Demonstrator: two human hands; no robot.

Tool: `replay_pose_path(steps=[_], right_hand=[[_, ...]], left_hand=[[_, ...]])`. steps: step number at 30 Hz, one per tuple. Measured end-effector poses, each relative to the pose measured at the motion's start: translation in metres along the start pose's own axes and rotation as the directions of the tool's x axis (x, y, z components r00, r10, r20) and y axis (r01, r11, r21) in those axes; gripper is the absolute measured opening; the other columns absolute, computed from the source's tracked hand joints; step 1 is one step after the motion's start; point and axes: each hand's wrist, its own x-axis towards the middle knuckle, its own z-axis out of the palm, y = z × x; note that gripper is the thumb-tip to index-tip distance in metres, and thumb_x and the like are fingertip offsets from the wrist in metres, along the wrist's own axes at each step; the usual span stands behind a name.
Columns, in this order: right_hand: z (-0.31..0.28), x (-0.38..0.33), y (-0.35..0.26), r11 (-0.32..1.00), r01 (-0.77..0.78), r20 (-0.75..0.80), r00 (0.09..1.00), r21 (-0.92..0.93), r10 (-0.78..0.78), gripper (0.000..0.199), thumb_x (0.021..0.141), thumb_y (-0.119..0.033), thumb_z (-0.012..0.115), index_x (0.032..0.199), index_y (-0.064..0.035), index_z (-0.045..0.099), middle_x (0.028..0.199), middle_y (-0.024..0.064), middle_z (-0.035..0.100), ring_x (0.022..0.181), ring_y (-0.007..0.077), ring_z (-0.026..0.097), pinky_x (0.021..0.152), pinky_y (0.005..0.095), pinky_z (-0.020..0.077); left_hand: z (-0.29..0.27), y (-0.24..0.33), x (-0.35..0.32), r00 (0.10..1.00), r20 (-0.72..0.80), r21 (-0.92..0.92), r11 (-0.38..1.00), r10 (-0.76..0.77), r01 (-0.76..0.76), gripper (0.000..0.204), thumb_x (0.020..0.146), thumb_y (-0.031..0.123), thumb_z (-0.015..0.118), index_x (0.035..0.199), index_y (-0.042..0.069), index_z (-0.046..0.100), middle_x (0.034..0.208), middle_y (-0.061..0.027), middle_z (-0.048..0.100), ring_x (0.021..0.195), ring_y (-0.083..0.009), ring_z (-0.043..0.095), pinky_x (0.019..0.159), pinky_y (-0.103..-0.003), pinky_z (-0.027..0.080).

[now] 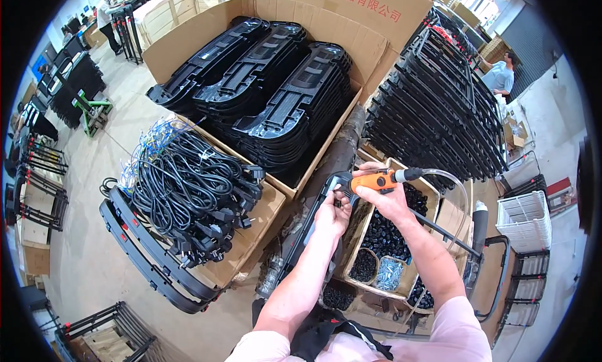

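Observation:
My right hand (390, 202) is closed around an orange air screwdriver (374, 181), whose clear hose (463, 192) loops off to the right. The tool's front end points left, toward the corner of a black tubular frame (302, 235). At that corner my left hand (332, 216) has its fingers curled together by the tool's front end. Whatever they pinch is too small to make out. The frame lies across a dark, plastic-wrapped beam (347, 141).
Ahead stands a cardboard box (295, 187) of stacked black plastic panels (288, 105). Bundled black power cords (182, 180) lie to the left. On the right are a parts tray (351, 275) with black caps (384, 233) and silver screws (390, 273), and stacked black frames (433, 105).

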Motion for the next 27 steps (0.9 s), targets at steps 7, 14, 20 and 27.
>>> replay_pose_path(steps=[7,14,20,27], right_hand=[[0.020,0.032,0.024,0.998,-0.008,-0.017,1.000,-0.064,0.007,0.054,0.084,-0.011,0.084,0.133,-0.0045,0.062,0.120,0.0116,0.073,0.113,0.0189,0.070,0.103,0.0366,0.0564],[0.037,0.044,0.024,0.988,-0.033,0.032,0.999,-0.149,0.038,0.046,0.082,-0.008,0.084,0.124,-0.0028,0.064,0.118,0.0122,0.073,0.114,0.0219,0.070,0.104,0.0401,0.0554],[0.042,0.043,0.021,0.989,-0.028,0.003,1.000,-0.147,0.029,0.031,0.083,-0.007,0.082,0.111,-0.0047,0.068,0.113,0.0087,0.074,0.109,0.0183,0.069,0.099,0.0359,0.0556],[0.047,0.041,0.023,0.989,-0.007,-0.007,1.000,-0.145,0.006,0.032,0.082,-0.006,0.081,0.112,-0.0046,0.067,0.115,0.0090,0.073,0.109,0.0191,0.070,0.098,0.0365,0.0559]], left_hand=[[-0.006,0.019,0.024,1.000,-0.019,0.040,0.999,-0.022,0.023,0.019,0.112,0.018,0.052,0.109,0.001,0.061,0.095,-0.0059,0.063,0.078,-0.0149,0.061,0.067,-0.028,0.056],[-0.012,0.009,-0.004,0.995,0.019,0.179,0.980,-0.095,0.090,0.021,0.111,0.016,0.051,0.117,-0.001,0.062,0.102,-0.0087,0.067,0.085,-0.0193,0.067,0.075,-0.033,0.060],[-0.036,-0.027,-0.070,0.951,-0.067,0.438,0.848,-0.302,0.300,0.027,0.112,0.017,0.048,0.125,-0.004,0.059,0.110,-0.0151,0.069,0.097,-0.0266,0.073,0.091,-0.041,0.065],[-0.081,-0.033,-0.118,0.895,-0.108,0.536,0.733,-0.433,0.419,0.028,0.113,0.019,0.048,0.126,-0.001,0.063,0.108,-0.0091,0.070,0.095,-0.0192,0.070,0.088,-0.034,0.062]])
